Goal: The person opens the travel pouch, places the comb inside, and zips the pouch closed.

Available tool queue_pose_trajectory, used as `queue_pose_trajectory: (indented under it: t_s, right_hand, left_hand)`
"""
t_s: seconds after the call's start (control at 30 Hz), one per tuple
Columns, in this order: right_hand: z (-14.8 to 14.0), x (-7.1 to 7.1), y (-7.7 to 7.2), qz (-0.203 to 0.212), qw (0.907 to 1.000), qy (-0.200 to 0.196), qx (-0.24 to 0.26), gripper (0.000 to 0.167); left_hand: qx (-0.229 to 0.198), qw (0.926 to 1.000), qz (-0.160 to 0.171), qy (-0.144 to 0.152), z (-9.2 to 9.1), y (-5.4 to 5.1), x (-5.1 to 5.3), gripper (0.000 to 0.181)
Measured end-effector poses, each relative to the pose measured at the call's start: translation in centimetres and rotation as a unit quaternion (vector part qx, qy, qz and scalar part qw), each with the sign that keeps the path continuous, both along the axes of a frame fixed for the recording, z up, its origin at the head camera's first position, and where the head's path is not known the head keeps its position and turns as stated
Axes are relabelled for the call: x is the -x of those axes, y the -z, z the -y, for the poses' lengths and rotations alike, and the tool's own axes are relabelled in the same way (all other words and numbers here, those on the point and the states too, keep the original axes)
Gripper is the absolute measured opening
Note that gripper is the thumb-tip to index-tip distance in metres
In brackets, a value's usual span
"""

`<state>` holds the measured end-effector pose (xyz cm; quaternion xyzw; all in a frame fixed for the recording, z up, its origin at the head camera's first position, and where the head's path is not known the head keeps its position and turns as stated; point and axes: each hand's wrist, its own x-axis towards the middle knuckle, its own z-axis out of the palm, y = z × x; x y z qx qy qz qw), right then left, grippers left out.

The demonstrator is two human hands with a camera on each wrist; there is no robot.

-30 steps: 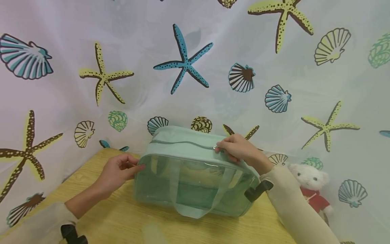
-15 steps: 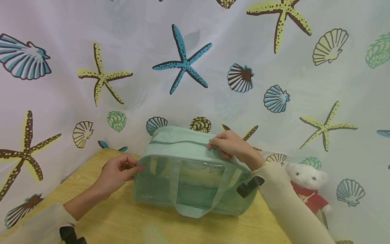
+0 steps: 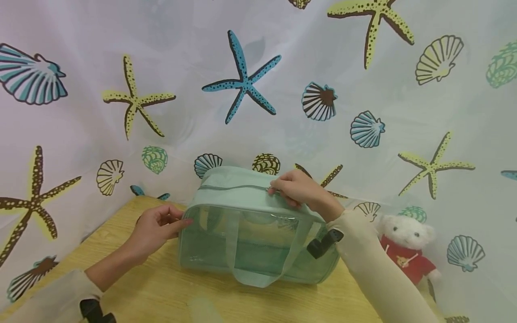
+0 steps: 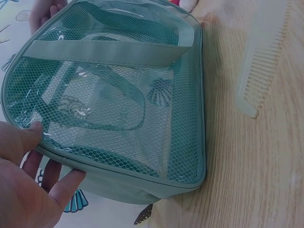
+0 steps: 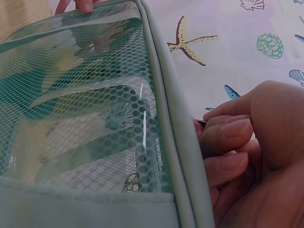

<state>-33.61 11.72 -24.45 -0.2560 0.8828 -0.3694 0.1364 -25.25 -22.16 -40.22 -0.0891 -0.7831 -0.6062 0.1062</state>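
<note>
A mint-green zip bag (image 3: 258, 242) with clear mesh-patterned panels stands on the wooden table, its front handle (image 3: 256, 279) hanging down. My left hand (image 3: 155, 229) holds the bag's upper left corner. In the left wrist view its thumb lies on the clear panel and its fingers reach round the piping to the side. On the bag's top, my right hand (image 3: 300, 190) pinches the zipper pull, which the fingertips mostly hide. The closed zipper (image 3: 226, 187) track runs left from there. Curled fingers (image 5: 228, 166) show behind the bag's top edge in the right wrist view.
A white teddy bear (image 3: 408, 233) in a red hoodie sits right of the bag, partly behind my right sleeve. A pale comb (image 4: 263, 61) lies on the table (image 3: 153, 291) in front of the bag. Behind hangs a shell-and-starfish curtain (image 3: 282, 148).
My right hand has slid left along the bag's top with the zipper pull. The left hand has kept its hold at the corner. More of the bear shows now.
</note>
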Motion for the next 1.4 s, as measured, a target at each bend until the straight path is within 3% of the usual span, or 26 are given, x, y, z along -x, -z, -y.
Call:
queue_pose_trajectory:
  t_s: [0.27, 0.5, 0.73, 1.13, 1.4]
  right_hand:
    - [0.4, 0.2, 0.0, 0.006, 0.9999, 0.008, 0.001, 0.035]
    - [1.8, 0.3, 0.4, 0.001, 1.0000, -0.004, 0.006, 0.034]
    - [3.2, 0.5, 0.2, -0.012, 0.9999, -0.006, 0.000, 0.034]
    - [5.0, 0.8, 0.4, -0.017, 0.9997, -0.017, -0.008, 0.034]
    - [6.1, 0.8, 0.2, -0.026, 0.9993, -0.015, -0.023, 0.033]
  left_hand:
    - [-0.005, 1.0000, -0.002, 0.005, -0.4, 0.3, 0.1, 0.030]
    - [0.006, 1.0000, 0.005, 0.004, 0.1, 0.3, -0.5, 0.030]
    - [0.006, 0.9999, -0.009, 0.011, 0.2, 0.6, 0.1, 0.031]
    - [0.006, 0.9999, -0.006, 0.010, 0.2, 0.4, -0.1, 0.030]
    - [0.008, 0.9999, -0.011, 0.010, 0.2, 0.4, 0.3, 0.030]
